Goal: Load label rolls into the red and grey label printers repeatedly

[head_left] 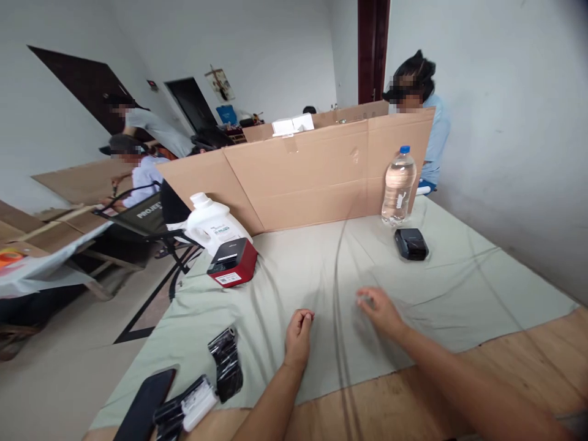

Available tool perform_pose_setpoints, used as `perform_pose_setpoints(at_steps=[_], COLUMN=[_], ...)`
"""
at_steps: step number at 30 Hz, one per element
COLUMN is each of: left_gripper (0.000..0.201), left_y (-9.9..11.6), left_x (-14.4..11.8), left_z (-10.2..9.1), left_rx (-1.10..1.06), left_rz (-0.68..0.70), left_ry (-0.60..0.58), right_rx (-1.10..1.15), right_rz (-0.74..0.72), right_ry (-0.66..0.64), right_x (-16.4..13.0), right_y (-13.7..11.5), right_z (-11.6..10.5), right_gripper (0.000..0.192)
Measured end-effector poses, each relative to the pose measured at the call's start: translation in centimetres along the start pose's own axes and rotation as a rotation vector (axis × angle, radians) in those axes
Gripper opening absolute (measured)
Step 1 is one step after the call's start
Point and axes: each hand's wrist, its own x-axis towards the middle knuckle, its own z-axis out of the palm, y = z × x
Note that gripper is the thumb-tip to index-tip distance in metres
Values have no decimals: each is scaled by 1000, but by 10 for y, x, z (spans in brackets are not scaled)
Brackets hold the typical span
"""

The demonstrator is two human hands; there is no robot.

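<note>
The pale green cloth (321,269) lies spread over the wooden table (528,361), filling the middle of the frame, with long creases running from the cardboard divider (312,177) toward the near edge. It looks thin, soft and light, likely to bunch and slide on the smooth wood, so it would best be taken by an edge or pinched at a fold. The left hand (298,334) rests on it at lower centre, fingers curled into a loose fist that holds nothing. The right hand (379,312), just to the right, lies with fingers bent down on the fabric; whether they pinch it cannot be told. Farther up stand a water bottle (398,187), a small black device (411,244) and a red printer (233,262).
</note>
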Motion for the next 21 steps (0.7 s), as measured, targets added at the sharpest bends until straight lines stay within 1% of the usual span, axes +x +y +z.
perform_pose_setpoints(at_steps=[1,2,3,4,6,7,9,11,12,15,17,19,21], left_gripper=[30,30,29,28,27,26,25,25,25,23,23,25,34], left_y=[0,0,0,0,1,1,2,2,2,1,2,5,9], left_x=[-1,-1,-1,-1,-1,-1,0,0,1,0,-2,-5,-11], left_z=[0,1,1,1,1,1,1,2,2,4,4,4,5], left_rx=[23,36,40,41,35,29,15,12,18,33,-15,-117,-245], left_rz=[10,18,24,29,38,40,40,43,47,46,20,-1,-5], left_ry=[-10,-17,-22,-26,-35,-38,-39,-38,-39,-48,-55,-80,-148], right_rx=[-136,-275,-406,-517,-647,-663,-613,-557,-544,-516,-453,-359,-249], right_rz=[-1,33,106,189,324,403,546,599,609,607,506,312,132], right_ry=[119,225,335,412,452,445,389,339,334,381,382,326,246], right_x=[24,47,68,86,112,119,124,123,121,112,102,84,58], right_y=[9,19,29,39,60,69,85,93,94,82,64,41,14], right_z=[-17,-34,-51,-67,-93,-102,-112,-114,-112,-101,-88,-68,-42], right_gripper=[30,35,42,51,65,72,85,89,88,86,85,83,81])
